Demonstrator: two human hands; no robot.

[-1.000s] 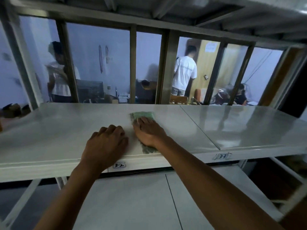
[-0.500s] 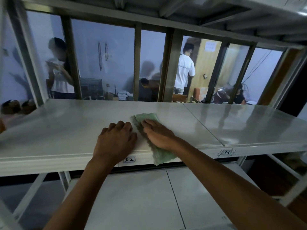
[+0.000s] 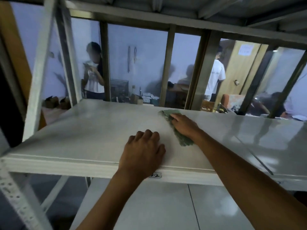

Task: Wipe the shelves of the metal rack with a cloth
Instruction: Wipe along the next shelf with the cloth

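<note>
Head view: since half a second ago you've pushed the green cloth (image 3: 172, 125) from the front lip toward the back of the shelf (image 3: 93, 130), so this strip is nearly covered. Your right hand (image 3: 184, 124) presses it flat, fingers extended forward. Your left hand (image 3: 143, 150) rests near the front edge, fingers loosely curled, holding nothing.

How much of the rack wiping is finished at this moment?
Done: cannot tell; no shelf looks visibly cleaner. In hand: the right hand presses the green cloth on the middle shelf, while the left hand rests at its front edge. Left: the lower shelf appears untouched.
</note>
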